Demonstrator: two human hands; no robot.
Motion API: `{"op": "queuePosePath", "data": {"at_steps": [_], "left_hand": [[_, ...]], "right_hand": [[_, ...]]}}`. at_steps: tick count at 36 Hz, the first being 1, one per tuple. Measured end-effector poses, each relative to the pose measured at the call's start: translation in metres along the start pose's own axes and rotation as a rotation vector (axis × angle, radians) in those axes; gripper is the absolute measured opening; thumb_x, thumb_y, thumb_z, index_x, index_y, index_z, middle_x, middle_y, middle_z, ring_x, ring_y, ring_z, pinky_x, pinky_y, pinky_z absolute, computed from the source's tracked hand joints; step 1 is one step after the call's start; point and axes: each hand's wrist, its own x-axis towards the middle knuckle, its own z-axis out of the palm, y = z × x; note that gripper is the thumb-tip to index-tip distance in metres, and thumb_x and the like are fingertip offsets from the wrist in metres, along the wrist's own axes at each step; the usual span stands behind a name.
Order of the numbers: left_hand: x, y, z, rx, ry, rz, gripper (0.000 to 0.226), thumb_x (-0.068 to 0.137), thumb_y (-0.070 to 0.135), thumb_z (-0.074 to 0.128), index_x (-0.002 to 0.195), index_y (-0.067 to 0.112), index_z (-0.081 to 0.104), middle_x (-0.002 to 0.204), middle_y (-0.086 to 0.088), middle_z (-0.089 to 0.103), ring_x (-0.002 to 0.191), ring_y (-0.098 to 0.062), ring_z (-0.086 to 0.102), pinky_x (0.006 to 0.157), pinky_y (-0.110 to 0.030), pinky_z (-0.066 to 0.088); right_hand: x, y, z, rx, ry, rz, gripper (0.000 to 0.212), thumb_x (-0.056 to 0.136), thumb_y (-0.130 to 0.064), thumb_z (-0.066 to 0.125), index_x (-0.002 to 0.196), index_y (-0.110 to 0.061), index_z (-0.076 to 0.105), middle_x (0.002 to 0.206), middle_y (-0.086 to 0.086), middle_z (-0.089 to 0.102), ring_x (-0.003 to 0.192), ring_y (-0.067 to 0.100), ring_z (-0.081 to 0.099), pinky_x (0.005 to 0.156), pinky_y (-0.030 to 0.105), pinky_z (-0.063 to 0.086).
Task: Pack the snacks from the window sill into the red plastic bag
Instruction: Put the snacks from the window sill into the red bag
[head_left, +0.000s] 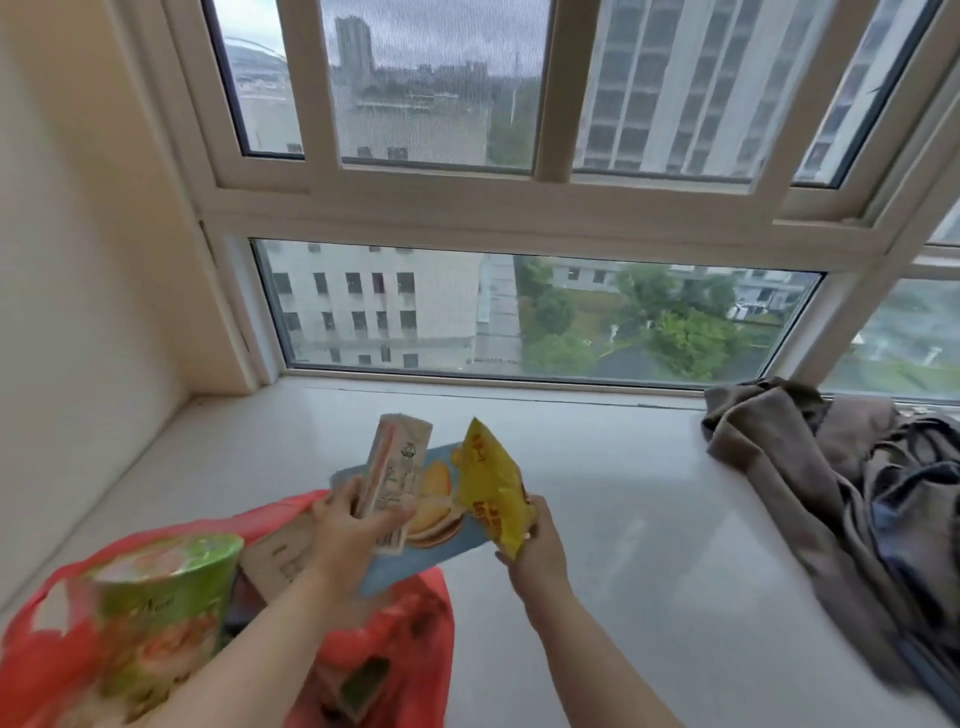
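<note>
Hands mid-frame | L hand (347, 525) fingers grip milk carton (396, 475) + blue biscuit pack (439, 512) | R hand (535, 545) pinches yellow snack bag (491, 486) | red plastic bag (415, 629) lower left w/ green cup noodles (166, 603)

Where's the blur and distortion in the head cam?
Head view: green cup-shaped snack tub in the crumpled red plastic bag is smeared, near edge. White window frame bows, wide-angle. Soft daylight, mild sheen on the pale stone sill.
</note>
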Motion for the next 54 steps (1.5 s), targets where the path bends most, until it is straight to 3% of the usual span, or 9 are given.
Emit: {"op": "queuePosePath", "data": {"at_steps": [4,11,16,24,27,34,39,47,54], "left_hand": [[-0.025,-0.02,-0.04,0.224,0.113,0.089,0.071,0.035,0.071,0.079,0.094,0.035,0.066,0.103,-0.012,0.065,0.101,-0.033,0.059,0.088,-0.053,0.05],[-0.08,-0.038,-0.097,0.312,0.191,0.112,0.067,0.04,0.072,0.078,0.095,0.036,0.065,0.111,-0.016,0.056,0.107,-0.035,0.054,0.092,-0.055,0.048],[-0.121,-0.021,-0.123,0.36,0.235,0.175,0.043,0.06,0.026,0.087,0.091,0.023,0.058,0.114,-0.01,0.035,0.094,-0.01,0.042,0.094,-0.027,0.035],[-0.139,-0.021,-0.192,0.445,0.181,0.17,0.059,0.051,0.041,0.078,0.103,0.023,0.056,0.116,-0.001,0.028,0.102,-0.003,0.031,0.1,-0.022,0.029],[-0.143,-0.034,-0.202,0.528,0.198,0.172,0.056,0.057,0.029,0.084,0.105,0.018,0.057,0.115,-0.004,0.028,0.094,0.0,0.029,0.098,-0.021,0.03],[-0.154,-0.067,-0.218,0.702,0.269,0.195,0.058,0.057,0.019,0.09,0.109,0.009,0.065,0.123,-0.007,0.029,0.119,-0.021,0.037,0.103,-0.031,0.038],[-0.157,-0.075,-0.219,0.884,0.146,0.19,0.074,0.053,0.062,0.069,0.116,0.025,0.063,0.132,-0.004,0.025,0.123,-0.021,0.037,0.103,-0.032,0.04],[-0.158,-0.093,-0.227,1.153,0.129,0.051,0.055,0.058,0.048,0.078,0.106,0.03,0.06,0.145,-0.013,0.013,0.132,-0.034,0.026,0.108,-0.037,0.034],[-0.152,-0.104,-0.224,1.175,0.151,0.039,0.053,0.06,0.046,0.079,0.107,0.031,0.059,0.147,-0.015,0.008,0.132,-0.037,0.027,0.108,-0.04,0.036]], "right_hand": [[-0.039,-0.008,0.014,0.052,-0.081,-0.083,0.005,0.068,-0.023,0.043,0.072,-0.02,0.043,0.063,-0.007,0.047,0.055,0.002,0.041,0.051,0.011,0.033],[-0.092,-0.002,0.04,-0.185,-0.175,-0.121,0.008,0.071,-0.026,0.05,0.079,-0.029,0.048,0.065,-0.011,0.055,0.059,0.007,0.051,0.055,0.02,0.039],[-0.11,0.009,0.059,-0.301,-0.12,-0.161,0.03,0.079,-0.004,0.062,0.078,-0.03,0.048,0.071,-0.007,0.058,0.063,0.009,0.052,0.052,0.013,0.037],[-0.144,0.007,0.093,-0.097,-0.043,-0.027,0.025,0.089,0.003,0.051,0.095,-0.02,0.048,0.082,-0.004,0.054,0.082,0.021,0.056,0.05,0.006,0.04],[-0.15,0.016,0.107,-0.14,-0.042,0.014,0.018,0.089,-0.003,0.053,0.089,-0.021,0.05,0.081,-0.005,0.057,0.081,0.022,0.059,0.059,0.021,0.049],[-0.157,0.03,0.13,-0.238,-0.047,0.055,0.007,0.09,-0.016,0.051,0.094,-0.022,0.054,0.087,-0.001,0.062,0.08,0.018,0.057,0.061,0.028,0.042],[-0.154,0.039,0.146,-0.351,-0.126,0.06,0.014,0.091,-0.017,0.048,0.099,-0.025,0.055,0.092,-0.001,0.064,0.084,0.02,0.059,0.069,0.032,0.044],[-0.152,0.071,0.16,-0.429,-0.29,0.089,0.028,0.094,-0.043,0.043,0.116,-0.029,0.053,0.114,0.002,0.06,0.105,0.024,0.058,0.091,0.039,0.046],[-0.158,0.047,0.144,-0.294,-0.157,0.005,0.014,0.099,-0.025,0.043,0.106,-0.028,0.055,0.104,-0.002,0.06,0.101,0.022,0.057,0.08,0.028,0.038]]}}
